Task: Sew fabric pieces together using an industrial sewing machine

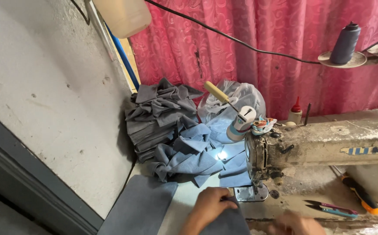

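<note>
My left hand [210, 205] lies fingers down on a grey-blue fabric piece [229, 223] at the needle plate [250, 193] of an old cream sewing machine [328, 146]. My right hand [294, 223] is blurred at the bottom edge, just right of that fabric; I cannot tell whether it grips anything. A heap of blue cloth pieces [193, 152] lies behind the needle, lit by the machine lamp.
A stack of folded grey pieces [156, 115] leans by the plaster wall. A clear plastic bag [236, 102], a screwdriver [219, 93], a small red-capped bottle [295, 114], thread snips [332, 209], an orange-handled tool [363, 196] and thread cones [345, 43] surround the machine. Pink curtain behind.
</note>
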